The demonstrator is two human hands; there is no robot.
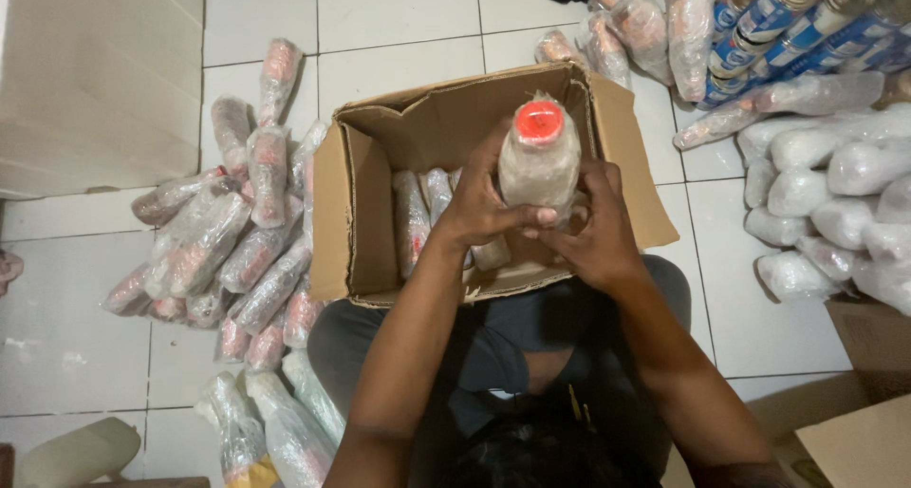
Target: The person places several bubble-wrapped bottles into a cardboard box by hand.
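Over the open carton: a bubble-wrapped bottle (538, 160) with a red cap stands upright in the air above the cardboard box (365, 213), held between both hands.
Left hand: the left hand (479, 203) is closed around the bottle's lower left side, thumb stretched across the front of the wrap.
Right hand: the right hand (593, 224) clasps the lower right side and base, fingers curled behind; both grips look firm.
Box contents: a few wrapped bottles (413, 217) already stand along the back left of the box, close together; the near right part of the floor looks unfilled, though the hands hide some of it.
Left pile: many more wrapped bottles (213, 236) lie loose on the white tiled floor (76, 327), touching the box's left wall.
Right side: blue cans (807, 18) are stacked at the top right, with white wrapped bundles (835, 198) below them, well apart from the box.
Step in hand: by my reading, packing, with this bottle poised for placing.
Next move calls for: lowering it upright into the free space beside the standing row, keeping clear of the raised flaps (622, 156) and not knocking the neighbours over.
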